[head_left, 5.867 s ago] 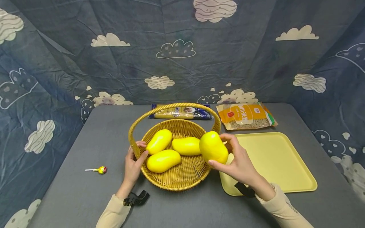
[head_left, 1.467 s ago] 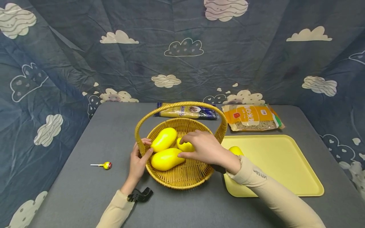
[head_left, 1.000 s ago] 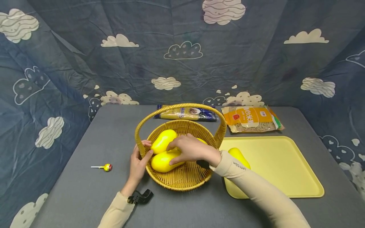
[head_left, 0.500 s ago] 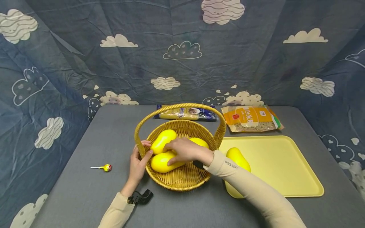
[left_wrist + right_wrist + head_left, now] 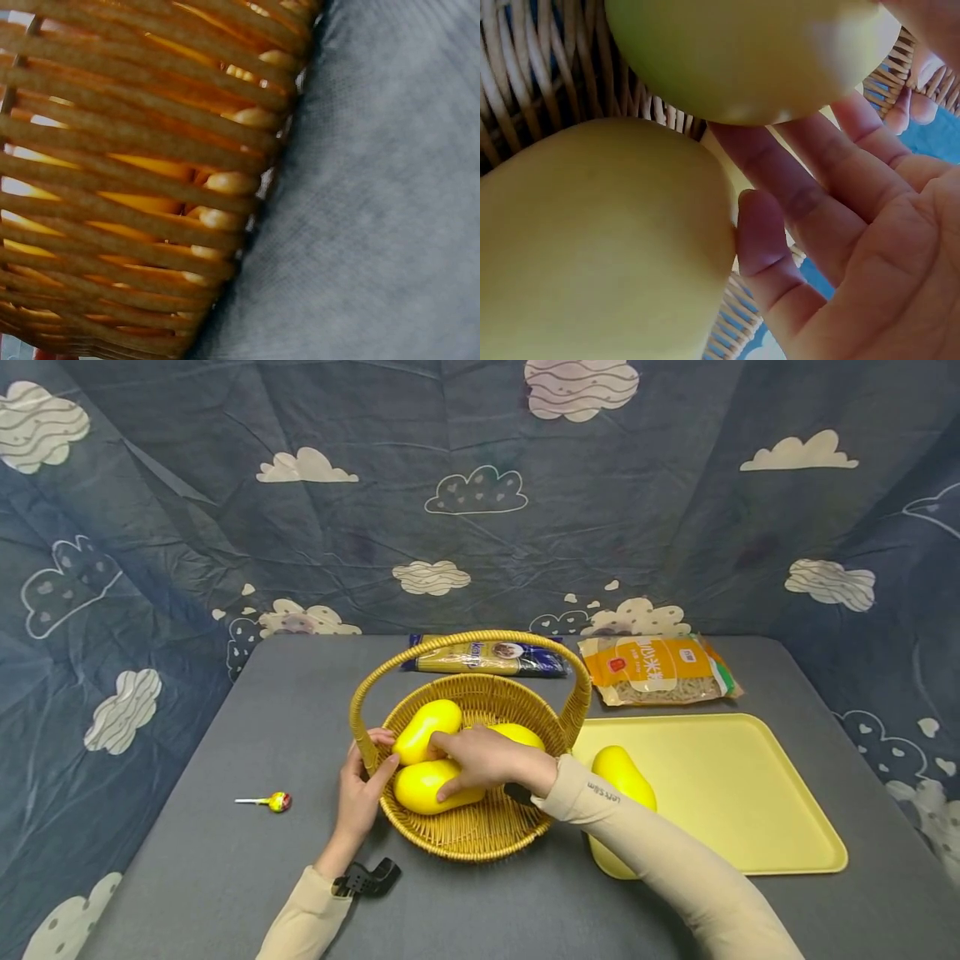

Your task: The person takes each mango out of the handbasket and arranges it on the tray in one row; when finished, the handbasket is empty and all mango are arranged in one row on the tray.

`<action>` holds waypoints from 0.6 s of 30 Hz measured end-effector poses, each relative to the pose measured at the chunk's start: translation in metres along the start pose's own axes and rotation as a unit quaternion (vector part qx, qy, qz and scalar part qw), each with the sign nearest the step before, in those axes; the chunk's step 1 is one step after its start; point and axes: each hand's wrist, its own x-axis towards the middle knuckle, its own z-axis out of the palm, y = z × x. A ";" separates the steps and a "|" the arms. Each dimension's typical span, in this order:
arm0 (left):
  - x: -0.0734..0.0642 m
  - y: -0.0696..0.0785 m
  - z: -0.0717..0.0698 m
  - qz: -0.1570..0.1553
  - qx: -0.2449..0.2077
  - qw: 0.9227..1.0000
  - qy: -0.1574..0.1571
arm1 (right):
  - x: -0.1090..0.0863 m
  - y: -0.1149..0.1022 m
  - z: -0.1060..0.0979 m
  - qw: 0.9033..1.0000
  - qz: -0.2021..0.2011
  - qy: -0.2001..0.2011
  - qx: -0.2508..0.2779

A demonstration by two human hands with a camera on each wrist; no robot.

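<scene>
My left hand (image 5: pixel 358 793) grips the left side of the wicker basket (image 5: pixel 498 835), where the handle meets the rim. In the left wrist view the woven wall (image 5: pixel 135 150) fills much of the picture. Inside the basket lie three yellow mangoes. My right hand (image 5: pixel 483 756) reaches in and holds the front mango (image 5: pixel 422 787), its thumb on the near side. Behind it are the left mango (image 5: pixel 430 731) and a right mango (image 5: pixel 523 735), partly covered by the hand. In the right wrist view, fingers (image 5: pixel 802 187) run behind the upper mango (image 5: pixel 750 60); the smallest finger meets another mango (image 5: pixel 600 247).
A pale yellow tray (image 5: pixel 735 802) stands to the right with one mango (image 5: pixel 624 775) on its left side, partly behind my right sleeve. At the back lie a blue-and-gold packet (image 5: pixel 480 657) and an orange bag (image 5: pixel 656 670). A lollipop (image 5: pixel 276 802) lies left.
The mango once in my right hand now rests on the tray. That hand has moved left into the basket and taken hold of the front mango. My left hand has stayed on the basket.
</scene>
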 end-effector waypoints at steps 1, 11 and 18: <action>0.000 0.000 0.000 0.000 0.000 1.000 0.000 | -0.001 -0.001 0.000 1.000 0.000 -0.001 -0.001; 0.000 -0.002 0.000 -0.003 -0.002 1.000 -0.002 | -0.006 -0.007 0.001 0.999 -0.005 -0.033 -0.020; 0.000 -0.001 -0.001 0.007 -0.003 1.000 -0.002 | -0.010 -0.007 0.002 0.999 -0.001 -0.045 -0.020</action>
